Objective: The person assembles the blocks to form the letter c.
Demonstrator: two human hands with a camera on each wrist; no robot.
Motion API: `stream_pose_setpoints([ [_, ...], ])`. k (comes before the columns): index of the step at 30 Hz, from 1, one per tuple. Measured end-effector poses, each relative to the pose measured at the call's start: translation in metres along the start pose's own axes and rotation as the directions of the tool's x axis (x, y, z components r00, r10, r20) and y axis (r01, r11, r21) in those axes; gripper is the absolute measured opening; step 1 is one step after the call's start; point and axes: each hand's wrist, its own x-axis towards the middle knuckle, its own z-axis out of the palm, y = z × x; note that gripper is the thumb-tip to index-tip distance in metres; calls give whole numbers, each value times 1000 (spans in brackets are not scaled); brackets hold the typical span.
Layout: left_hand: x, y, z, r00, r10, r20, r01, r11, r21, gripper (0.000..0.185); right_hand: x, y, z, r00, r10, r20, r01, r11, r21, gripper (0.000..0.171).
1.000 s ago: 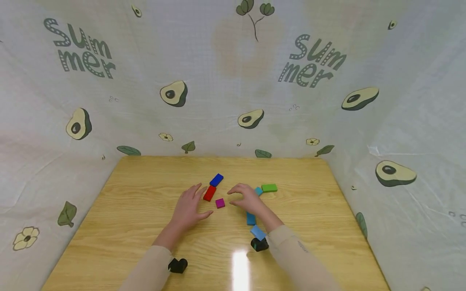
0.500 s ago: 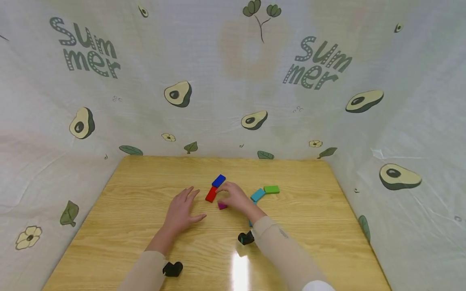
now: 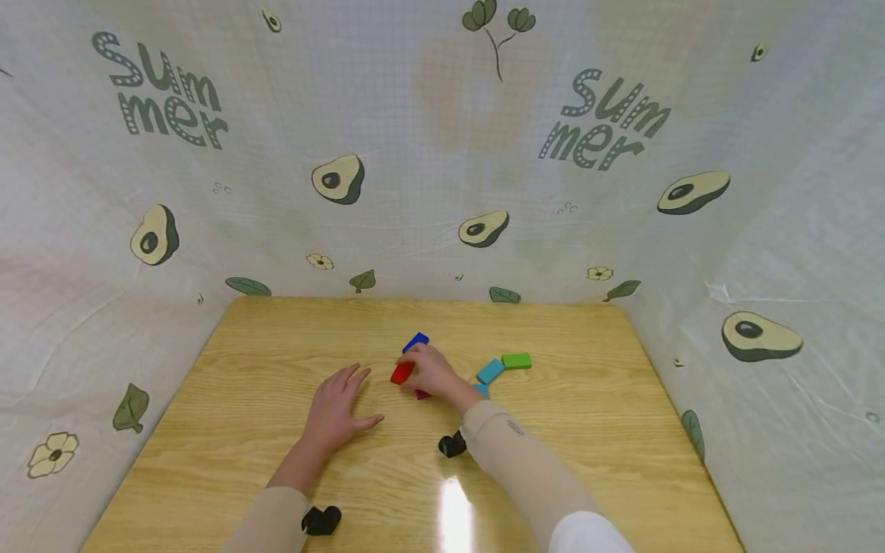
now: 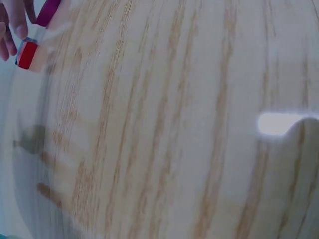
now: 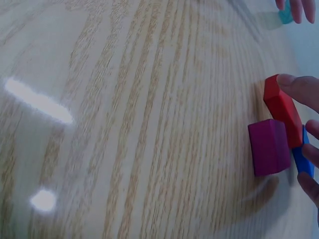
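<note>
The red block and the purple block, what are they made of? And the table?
The red block and the purple block look like painted wood or maybe hard plastic: flat faces, crisp edges, solid matte colour, so I cannot be sure which. The table looks like wood or wood-look laminate: long grain lines under a glossy coat that mirrors the lamp.

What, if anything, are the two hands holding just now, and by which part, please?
The right hand grips the red block, fingertips on its end and edge. The left hand rests flat on the table, holding nothing.
</note>
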Motion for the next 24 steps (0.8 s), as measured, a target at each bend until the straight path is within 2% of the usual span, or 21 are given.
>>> stream_pose_setpoints([
  [10,-3,0,-1,1000,-26,6,26,1000,8,91,10,-2,5,998,35,46,-29,992,-125,49],
  [18,-4,0,-1,1000,-23,-12,23,1000,9,90,11,-1,6,998,33,53,-25,989,-144,47],
  [24,-2,2,-1,999,-26,-20,26,1000,3,90,9,1,4,999,21,29,-18,993,-113,45],
])
